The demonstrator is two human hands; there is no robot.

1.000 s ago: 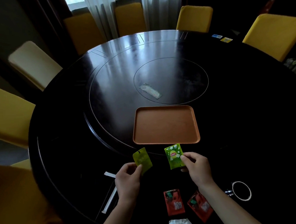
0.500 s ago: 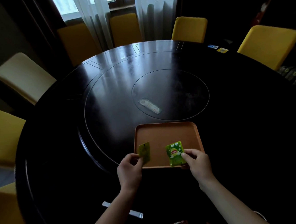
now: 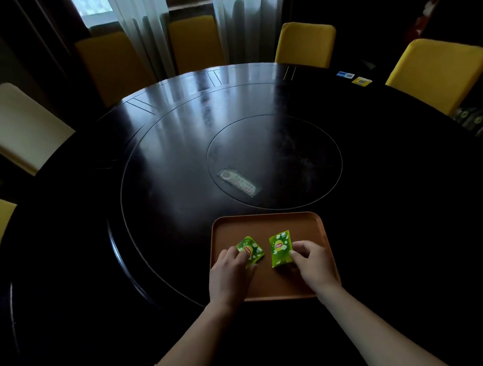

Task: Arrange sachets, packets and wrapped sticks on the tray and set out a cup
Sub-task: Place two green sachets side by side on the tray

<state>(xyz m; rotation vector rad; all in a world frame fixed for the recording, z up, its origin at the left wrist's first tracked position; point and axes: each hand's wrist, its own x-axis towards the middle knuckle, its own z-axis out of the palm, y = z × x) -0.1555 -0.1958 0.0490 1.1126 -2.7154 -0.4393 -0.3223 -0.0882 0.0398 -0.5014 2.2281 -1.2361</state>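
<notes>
Tray point(image 3: 267, 223): brown, rectangular, on the dark round surface point(image 3: 161, 170), near edge toward the person; it lies lower and nearer in view than half a second ago

Left sachet point(image 3: 251, 249): green, yellow-and-red logo, now lying face up and tilted on the tray's left half; half a second ago it was held edge-on above the tray's near rim. Left hand point(image 3: 231, 275): over the tray, fingertips on the sachet's near corner, grip narrow and holding the sachet

Right sachet point(image 3: 280, 248): green, same logo, roughly upright in view, on the tray just right of the first, the two apart; earlier it was lifted over the near rim. Right hand point(image 3: 313, 265): thumb and fingers pinching its right edge, grip holding the sachet; whether the sachet lies fully flat cannot be told

Clear packet point(image 3: 237, 181): on the surface beyond the tray, at the rim of the inner ring, place unchanged

Two small cards point(image 3: 353, 78): blue and yellow, far right edge of the surface

Chairs point(image 3: 305, 43): yellow, around the far side
</notes>
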